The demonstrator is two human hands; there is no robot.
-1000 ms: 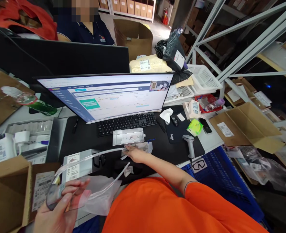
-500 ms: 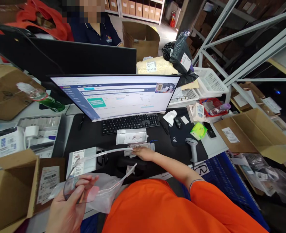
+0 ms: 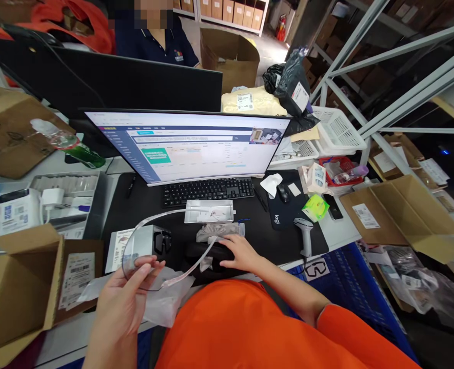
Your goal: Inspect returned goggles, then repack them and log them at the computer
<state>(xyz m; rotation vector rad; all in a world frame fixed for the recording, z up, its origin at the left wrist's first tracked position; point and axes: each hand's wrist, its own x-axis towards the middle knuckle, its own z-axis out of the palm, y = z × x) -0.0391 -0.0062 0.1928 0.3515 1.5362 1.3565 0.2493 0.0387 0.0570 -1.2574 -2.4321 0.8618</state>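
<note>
My left hand [image 3: 129, 287] pinches a pair of glasses [image 3: 142, 274] by the large, see-through lens. Their pale temples reach away to the right; one arches over the desk, and the tip of the other ends beside the fingers of my right hand [image 3: 242, 251]. That hand has its fingers apart above a black case [image 3: 211, 251]; whether a fingertip touches the temple is unclear. Below the glasses, a translucent bag [image 3: 167, 305] lies at the desk edge. Behind the right fingers is a greyish pouch [image 3: 221, 231], and beyond it an open silver box [image 3: 209, 218].
A product box [image 3: 119, 251] stands left of the case. Behind are a keyboard [image 3: 207, 192] and a monitor [image 3: 196, 148]. Toward the right sit a mouse [image 3: 283, 193] and a barcode scanner [image 3: 306, 236]. Open cartons [image 3: 15, 297] flank the desk; a person [image 3: 153, 46] is behind the monitors.
The glasses have turned and risen a little in my left hand. My right hand has left the far temple, moved slightly right and nearer to me, and its fingers have spread.
</note>
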